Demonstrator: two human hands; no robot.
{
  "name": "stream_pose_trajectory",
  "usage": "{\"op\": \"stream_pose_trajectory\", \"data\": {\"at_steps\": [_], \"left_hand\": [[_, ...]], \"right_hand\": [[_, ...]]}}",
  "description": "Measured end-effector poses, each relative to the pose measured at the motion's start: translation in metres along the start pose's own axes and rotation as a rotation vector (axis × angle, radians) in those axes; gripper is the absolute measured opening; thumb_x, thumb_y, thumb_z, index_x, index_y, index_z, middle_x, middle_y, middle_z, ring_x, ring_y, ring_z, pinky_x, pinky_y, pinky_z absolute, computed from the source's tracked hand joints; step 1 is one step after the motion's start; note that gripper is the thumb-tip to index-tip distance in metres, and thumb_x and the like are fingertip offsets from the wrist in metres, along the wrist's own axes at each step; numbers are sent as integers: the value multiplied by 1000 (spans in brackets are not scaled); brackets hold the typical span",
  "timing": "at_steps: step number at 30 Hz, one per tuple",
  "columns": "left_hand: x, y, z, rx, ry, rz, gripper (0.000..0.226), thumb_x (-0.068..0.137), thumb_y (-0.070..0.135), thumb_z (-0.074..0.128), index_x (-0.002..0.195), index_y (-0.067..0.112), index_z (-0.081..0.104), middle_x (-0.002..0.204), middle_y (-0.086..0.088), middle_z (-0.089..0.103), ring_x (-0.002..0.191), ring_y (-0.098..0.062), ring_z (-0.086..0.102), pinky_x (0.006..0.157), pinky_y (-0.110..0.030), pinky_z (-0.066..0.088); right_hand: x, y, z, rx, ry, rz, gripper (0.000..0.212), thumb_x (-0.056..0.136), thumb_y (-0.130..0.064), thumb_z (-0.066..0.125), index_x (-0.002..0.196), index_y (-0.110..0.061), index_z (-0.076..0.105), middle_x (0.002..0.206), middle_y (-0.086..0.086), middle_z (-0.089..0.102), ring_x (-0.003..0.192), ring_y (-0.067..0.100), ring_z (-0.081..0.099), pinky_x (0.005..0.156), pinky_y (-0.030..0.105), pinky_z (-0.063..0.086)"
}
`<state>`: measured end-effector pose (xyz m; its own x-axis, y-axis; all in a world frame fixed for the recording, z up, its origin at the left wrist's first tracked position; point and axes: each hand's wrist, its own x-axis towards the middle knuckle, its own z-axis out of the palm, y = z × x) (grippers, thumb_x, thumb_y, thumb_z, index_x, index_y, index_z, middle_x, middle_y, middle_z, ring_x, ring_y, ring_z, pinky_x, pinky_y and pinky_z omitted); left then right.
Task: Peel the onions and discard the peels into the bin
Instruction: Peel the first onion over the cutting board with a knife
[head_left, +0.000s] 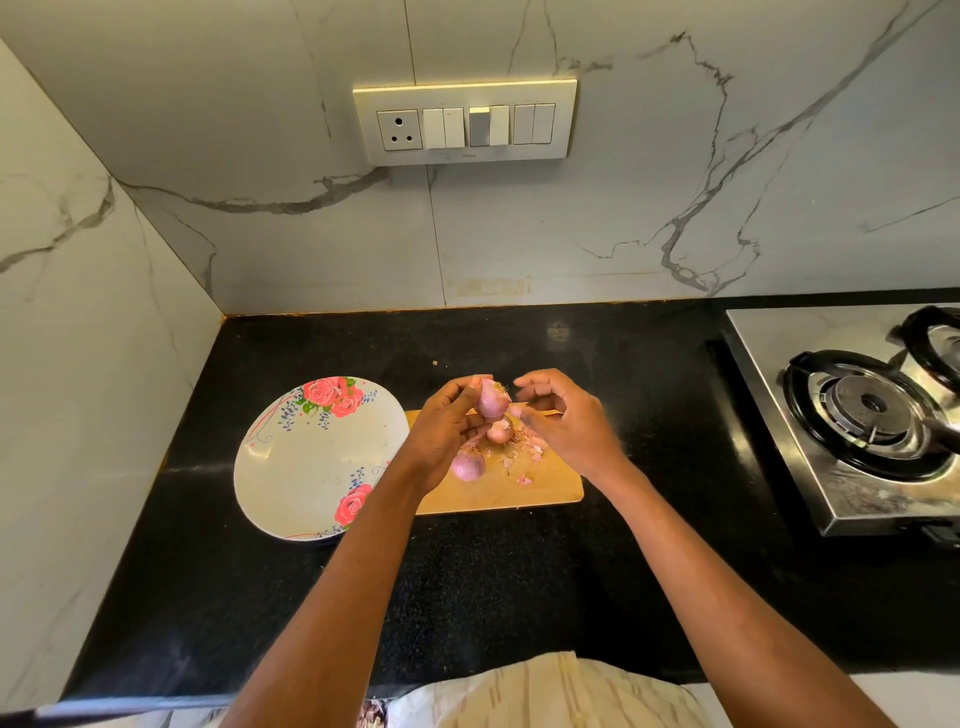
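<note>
My left hand (447, 426) grips a small pink onion (493, 399) above the wooden cutting board (498, 493). My right hand (563, 421) hovers just right of that onion, its fingers loosely curled, fingertips close to the onion's top and side; whether they pinch any skin I cannot tell. Two more onions lie on the board: one (501, 431) below the held onion, another (468, 465) partly behind my left wrist. Loose pink peel scraps (530, 457) are scattered on the board. No bin is in view.
A floral white plate (306, 467) sits on the black counter (519, 582) left of the board, touching its edge. A steel gas stove (862, 415) stands at the right. Marble walls close the back and left; a switch panel (465, 124) is on the back wall.
</note>
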<state>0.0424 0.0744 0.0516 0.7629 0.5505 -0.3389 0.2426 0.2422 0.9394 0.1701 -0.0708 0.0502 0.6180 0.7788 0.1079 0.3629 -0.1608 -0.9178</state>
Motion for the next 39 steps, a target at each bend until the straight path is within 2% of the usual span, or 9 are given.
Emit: {"op": "stream_pose_trajectory", "data": {"at_steps": [2,5,8,13,19,24,28,33,39], "left_hand": [[0,0,1,0,11,4,33,106,40,45,128,23,62,122,-4,68,112,-22,68,99,-36,56],[1,0,6,6,22,-5,39,100,50,48,124,25,65,119,-1,71,110,-22,70,101,-40,55],[0,2,10,22,25,-14,42,99,53,46,122,25,67,116,0,73,109,-21,70,103,-41,55],[0,3,8,-6,13,-41,47,103,52,42,125,20,67,116,-3,73,108,-20,71,103,-40,55],[1,4,11,-4,15,-45,45,104,51,42,122,21,69,114,-1,74,107,-20,71,103,-40,55],[3,7,14,-60,0,-77,49,103,52,44,118,15,72,112,-8,75,108,-24,71,104,-43,54],[4,11,16,-110,12,-95,50,104,51,44,118,12,71,111,-12,75,108,-27,72,102,-43,55],[4,13,14,-82,12,-95,48,103,53,44,121,16,70,115,-6,74,111,-24,70,105,-44,53],[4,18,14,-86,2,-86,49,105,51,42,118,13,70,112,-9,75,108,-24,71,104,-44,54]], "right_hand": [[0,-6,2,29,-33,2,39,86,-31,81,121,-29,63,116,-13,67,101,-3,67,81,10,52],[-1,-6,10,-111,-52,-91,40,85,-29,83,119,-31,63,121,-10,62,100,-3,65,78,8,51],[0,-3,13,-134,22,-121,33,84,-28,83,112,-28,66,116,-9,63,96,2,66,78,17,57],[-2,-2,15,-143,129,-211,19,84,-24,83,94,-14,71,103,-6,67,94,1,64,77,11,53],[-2,-5,11,-116,43,-196,37,86,-28,81,119,-28,66,116,-11,63,99,4,66,82,16,56],[-1,-1,10,-156,114,-216,32,83,-27,83,112,-21,69,110,-9,65,94,3,67,79,14,56],[-1,0,13,-166,166,-283,21,86,-26,80,101,-15,70,104,-6,67,94,6,66,79,20,58],[1,-3,11,-206,103,-260,34,90,-31,78,122,-28,66,117,-9,65,101,5,65,83,17,56],[1,-3,13,-222,177,-311,18,87,-28,78,98,-16,71,105,-11,64,96,-6,61,80,8,50]]}}
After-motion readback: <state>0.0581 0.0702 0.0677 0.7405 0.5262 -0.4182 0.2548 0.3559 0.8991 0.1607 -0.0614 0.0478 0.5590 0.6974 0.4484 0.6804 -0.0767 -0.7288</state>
